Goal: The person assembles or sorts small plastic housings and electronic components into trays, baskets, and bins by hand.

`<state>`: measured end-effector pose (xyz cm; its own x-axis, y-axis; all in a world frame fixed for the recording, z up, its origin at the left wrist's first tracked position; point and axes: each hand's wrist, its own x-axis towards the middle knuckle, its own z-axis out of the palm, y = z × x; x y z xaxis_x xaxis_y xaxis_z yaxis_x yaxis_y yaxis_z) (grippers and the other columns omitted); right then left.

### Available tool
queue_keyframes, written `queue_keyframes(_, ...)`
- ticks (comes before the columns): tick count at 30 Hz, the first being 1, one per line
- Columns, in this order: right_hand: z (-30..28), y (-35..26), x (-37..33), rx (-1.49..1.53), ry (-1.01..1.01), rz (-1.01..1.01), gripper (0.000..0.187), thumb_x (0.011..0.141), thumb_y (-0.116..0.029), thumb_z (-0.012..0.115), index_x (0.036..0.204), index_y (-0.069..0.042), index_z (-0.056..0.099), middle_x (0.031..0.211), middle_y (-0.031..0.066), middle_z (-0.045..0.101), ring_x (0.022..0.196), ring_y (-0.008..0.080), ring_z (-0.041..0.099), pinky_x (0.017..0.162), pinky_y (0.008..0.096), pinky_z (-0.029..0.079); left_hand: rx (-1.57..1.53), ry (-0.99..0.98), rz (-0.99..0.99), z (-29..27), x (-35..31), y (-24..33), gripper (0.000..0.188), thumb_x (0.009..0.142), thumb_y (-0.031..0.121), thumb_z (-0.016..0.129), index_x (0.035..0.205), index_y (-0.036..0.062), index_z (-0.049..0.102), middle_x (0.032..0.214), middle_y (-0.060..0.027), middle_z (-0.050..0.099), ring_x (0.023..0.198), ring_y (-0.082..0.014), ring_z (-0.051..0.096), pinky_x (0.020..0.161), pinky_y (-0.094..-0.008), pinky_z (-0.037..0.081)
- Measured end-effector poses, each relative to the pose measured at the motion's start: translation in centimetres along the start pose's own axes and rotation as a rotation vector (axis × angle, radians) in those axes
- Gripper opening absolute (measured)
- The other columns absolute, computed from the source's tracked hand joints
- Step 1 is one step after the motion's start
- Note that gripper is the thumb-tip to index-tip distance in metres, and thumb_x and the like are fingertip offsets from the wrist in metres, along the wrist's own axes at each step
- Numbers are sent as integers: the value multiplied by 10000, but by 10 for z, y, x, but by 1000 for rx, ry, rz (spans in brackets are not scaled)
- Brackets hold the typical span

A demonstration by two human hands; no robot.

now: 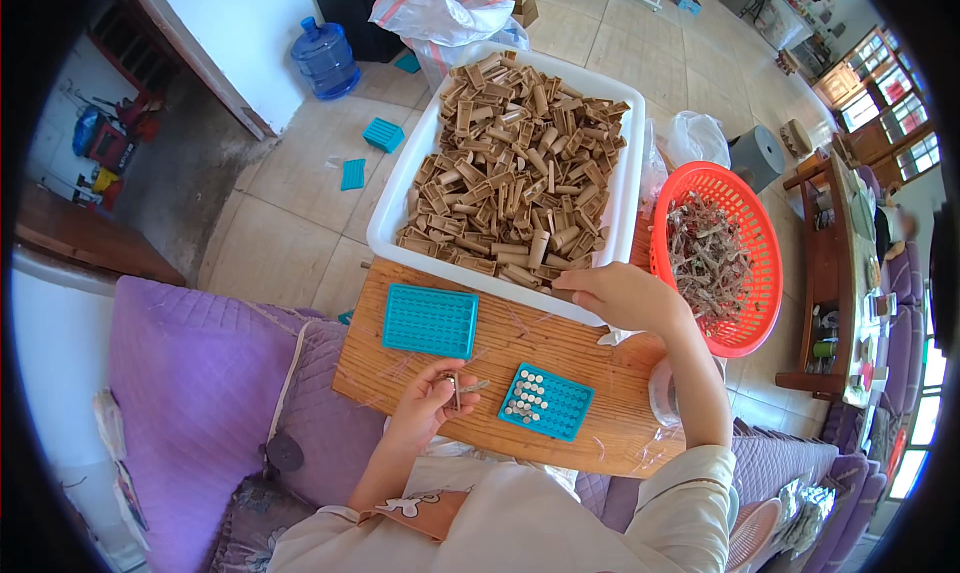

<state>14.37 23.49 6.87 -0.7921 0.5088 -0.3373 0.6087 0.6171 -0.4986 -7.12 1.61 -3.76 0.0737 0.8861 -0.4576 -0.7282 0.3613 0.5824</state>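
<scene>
My left hand (428, 405) is closed round a small shiny metal piece (456, 393), held over the table's near edge; its exact kind is too small to tell. My right hand (618, 295) reaches over the near right corner of the white tray (632, 143), fingers drawn together and pointing down-left. Whatever its fingertips hold is hidden. Brown plastic pieces (515, 153), half-tube shaped, are heaped in the tray. Between my hands lies a teal gridded tray (568, 405) with small white and silver discs (527, 393) at its left. Another teal gridded tray (430, 320) shows no discs.
A red-orange basket (768, 293) of small metallic-looking parts stands right of the wooden table (362, 358). A clear container (664, 393) is beside my right forearm. Purple padded seating (200, 393) lies left. A blue water bottle (325, 63) and teal blocks (383, 134) are on the floor.
</scene>
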Motion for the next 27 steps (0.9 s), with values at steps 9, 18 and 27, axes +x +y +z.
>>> queue_keyframes(9,-22,33,-2,175,84,-19,268,809,-136,505,1055,-57,578,989,116,610,866,248,595,786,330,455,18,-121,-93,18,7,-5,314,867,106,473,1172,53,420,1045,-127,560,881,-210,595,715,-298,515)
queue_keyframes(18,15,5,40,-26,414,465,326,773,-360,559,795,-38,607,726,129,621,690,289,603,635,383,467,78,-68,-104,15,6,-2,307,850,32,449,1156,40,429,1052,-122,550,880,-197,592,724,-288,507)
queue_keyframes(27,48,-4,69,-159,514,507,388,716,-392,606,746,-5,582,742,162,602,708,303,605,626,380,485,30,-27,-39,0,-7,-2,329,871,102,441,1193,42,405,1089,-147,526,909,-218,581,769,-314,492)
